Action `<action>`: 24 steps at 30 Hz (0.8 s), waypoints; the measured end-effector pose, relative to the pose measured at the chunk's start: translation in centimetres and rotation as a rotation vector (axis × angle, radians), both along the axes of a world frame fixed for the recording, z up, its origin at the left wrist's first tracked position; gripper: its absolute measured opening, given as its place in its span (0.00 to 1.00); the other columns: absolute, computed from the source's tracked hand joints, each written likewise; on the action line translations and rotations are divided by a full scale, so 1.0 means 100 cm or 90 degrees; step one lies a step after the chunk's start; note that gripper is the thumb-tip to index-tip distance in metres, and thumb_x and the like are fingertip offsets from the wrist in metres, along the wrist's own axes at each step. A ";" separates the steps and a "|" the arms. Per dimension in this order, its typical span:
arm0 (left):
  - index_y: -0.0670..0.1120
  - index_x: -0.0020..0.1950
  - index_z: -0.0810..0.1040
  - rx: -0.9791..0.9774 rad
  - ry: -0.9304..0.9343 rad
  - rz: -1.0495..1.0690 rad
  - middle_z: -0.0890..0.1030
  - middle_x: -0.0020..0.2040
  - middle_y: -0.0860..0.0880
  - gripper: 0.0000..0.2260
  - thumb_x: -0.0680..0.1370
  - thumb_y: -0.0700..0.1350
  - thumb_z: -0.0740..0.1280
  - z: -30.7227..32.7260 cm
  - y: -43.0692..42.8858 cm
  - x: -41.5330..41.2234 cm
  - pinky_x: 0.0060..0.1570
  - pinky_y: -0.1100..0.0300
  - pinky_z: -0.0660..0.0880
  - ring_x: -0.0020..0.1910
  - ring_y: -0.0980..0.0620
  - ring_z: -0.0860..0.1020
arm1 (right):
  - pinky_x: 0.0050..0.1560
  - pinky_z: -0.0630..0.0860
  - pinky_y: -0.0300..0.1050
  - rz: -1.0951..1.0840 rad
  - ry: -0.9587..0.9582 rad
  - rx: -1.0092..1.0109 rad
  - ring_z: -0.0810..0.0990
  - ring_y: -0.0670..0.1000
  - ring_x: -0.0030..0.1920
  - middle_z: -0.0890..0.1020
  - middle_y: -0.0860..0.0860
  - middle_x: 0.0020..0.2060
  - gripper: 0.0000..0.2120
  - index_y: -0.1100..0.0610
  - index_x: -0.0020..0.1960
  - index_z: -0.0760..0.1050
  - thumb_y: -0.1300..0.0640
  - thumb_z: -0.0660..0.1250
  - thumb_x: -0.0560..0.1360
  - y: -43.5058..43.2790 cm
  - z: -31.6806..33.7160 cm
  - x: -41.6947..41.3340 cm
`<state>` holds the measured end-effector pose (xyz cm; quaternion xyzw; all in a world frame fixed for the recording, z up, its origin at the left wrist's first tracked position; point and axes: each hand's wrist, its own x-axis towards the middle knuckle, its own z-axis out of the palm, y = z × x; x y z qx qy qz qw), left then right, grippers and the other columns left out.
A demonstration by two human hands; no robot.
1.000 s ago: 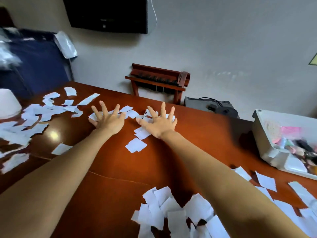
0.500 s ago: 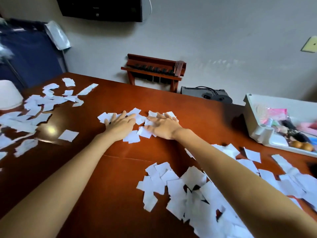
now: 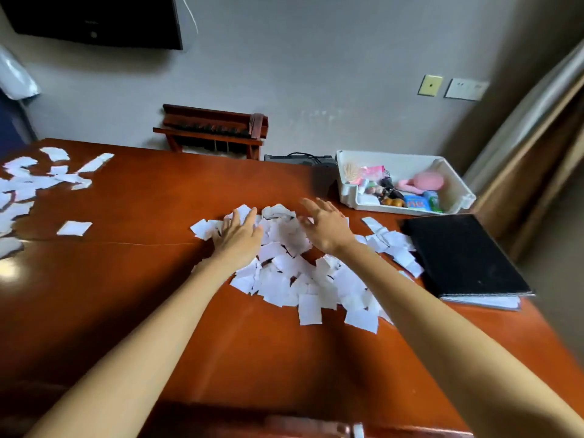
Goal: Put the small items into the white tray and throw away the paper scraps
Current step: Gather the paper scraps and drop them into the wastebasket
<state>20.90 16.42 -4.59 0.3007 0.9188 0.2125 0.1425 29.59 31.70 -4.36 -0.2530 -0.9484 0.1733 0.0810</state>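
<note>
Scraps pile (image 3: pixel 303 276) sits mid-table between both hands, left hand (image 3: pixel 238 240) flat and spread on its left edge, right hand (image 3: pixel 327 229) open at its far right, neither gripping anything, pile stretches toward the person, white tray (image 3: pixel 455 191) far right, nearer the right hand

Paper scraps (image 3: pixel 294 273) — plain white, heaped mid-tabletop; more white scraps (image 3: pixel 28 184) at the left edge. Tabletop (image 3: pixel 151 279) was glossy reddish-brown. White tray (image 3: pixel 455 188) near the far right corner held pink, blue, green and black items. Notebook (image 3: pixel 461 254) — black cover.
</note>
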 end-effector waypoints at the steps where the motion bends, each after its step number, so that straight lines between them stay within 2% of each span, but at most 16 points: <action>1: 0.52 0.77 0.49 0.007 0.031 -0.001 0.46 0.78 0.46 0.22 0.82 0.50 0.47 0.004 0.001 0.011 0.74 0.46 0.46 0.77 0.45 0.45 | 0.74 0.54 0.59 -0.027 0.022 0.006 0.53 0.57 0.76 0.62 0.57 0.74 0.22 0.49 0.73 0.59 0.47 0.52 0.80 0.005 0.001 0.016; 3: 0.50 0.77 0.52 0.006 0.089 -0.028 0.49 0.78 0.45 0.22 0.82 0.48 0.48 0.008 0.001 0.038 0.75 0.46 0.48 0.77 0.45 0.46 | 0.74 0.55 0.58 -0.070 0.031 0.010 0.53 0.57 0.76 0.62 0.58 0.74 0.23 0.49 0.72 0.61 0.45 0.53 0.79 0.010 0.000 0.052; 6: 0.51 0.76 0.53 -0.017 0.097 -0.103 0.47 0.78 0.45 0.21 0.82 0.48 0.47 0.002 0.001 0.093 0.75 0.47 0.45 0.77 0.45 0.43 | 0.76 0.49 0.57 -0.098 -0.013 0.002 0.48 0.57 0.77 0.55 0.56 0.76 0.24 0.47 0.73 0.58 0.42 0.51 0.79 0.003 -0.011 0.111; 10: 0.57 0.76 0.45 -0.031 0.063 -0.141 0.41 0.78 0.47 0.23 0.82 0.55 0.46 -0.018 0.003 0.146 0.74 0.45 0.39 0.76 0.44 0.37 | 0.77 0.46 0.57 -0.112 -0.035 0.005 0.43 0.56 0.77 0.49 0.53 0.77 0.29 0.44 0.74 0.54 0.36 0.50 0.76 -0.016 -0.035 0.166; 12: 0.61 0.75 0.39 -0.071 0.083 -0.115 0.36 0.77 0.48 0.25 0.80 0.60 0.44 -0.030 0.007 0.155 0.71 0.41 0.35 0.75 0.41 0.33 | 0.76 0.45 0.58 -0.106 -0.044 -0.016 0.42 0.57 0.77 0.47 0.52 0.77 0.32 0.41 0.74 0.51 0.32 0.51 0.74 -0.024 -0.038 0.177; 14: 0.63 0.74 0.38 -0.104 0.103 -0.077 0.34 0.77 0.48 0.26 0.79 0.63 0.43 -0.037 0.011 0.156 0.70 0.38 0.34 0.74 0.38 0.32 | 0.75 0.45 0.58 -0.117 -0.067 -0.026 0.42 0.59 0.77 0.46 0.54 0.77 0.34 0.40 0.74 0.49 0.30 0.52 0.72 -0.028 -0.038 0.180; 16: 0.61 0.75 0.42 -0.101 0.119 -0.044 0.40 0.78 0.46 0.26 0.79 0.63 0.45 -0.040 0.013 0.151 0.72 0.39 0.37 0.75 0.37 0.36 | 0.73 0.50 0.58 -0.122 -0.071 0.025 0.50 0.61 0.75 0.53 0.56 0.75 0.32 0.41 0.72 0.54 0.30 0.53 0.72 -0.030 -0.036 0.178; 19: 0.56 0.76 0.52 -0.076 0.188 -0.026 0.55 0.76 0.44 0.25 0.80 0.60 0.48 -0.043 0.011 0.143 0.72 0.42 0.48 0.75 0.39 0.50 | 0.67 0.60 0.54 -0.117 -0.056 0.099 0.62 0.60 0.69 0.65 0.56 0.69 0.27 0.45 0.69 0.62 0.34 0.54 0.74 -0.031 -0.038 0.172; 21: 0.53 0.75 0.55 -0.047 0.228 -0.021 0.61 0.74 0.45 0.24 0.80 0.58 0.50 -0.044 0.010 0.143 0.70 0.46 0.54 0.73 0.41 0.57 | 0.63 0.65 0.51 -0.103 -0.024 0.140 0.66 0.59 0.66 0.69 0.56 0.66 0.25 0.49 0.70 0.63 0.39 0.54 0.77 -0.032 -0.039 0.170; 24: 0.48 0.73 0.59 -0.009 0.284 -0.017 0.66 0.71 0.45 0.22 0.81 0.54 0.53 -0.042 0.014 0.144 0.67 0.49 0.60 0.69 0.43 0.62 | 0.55 0.71 0.48 -0.074 0.038 0.144 0.69 0.58 0.62 0.72 0.56 0.60 0.21 0.55 0.68 0.67 0.46 0.57 0.79 -0.029 -0.040 0.169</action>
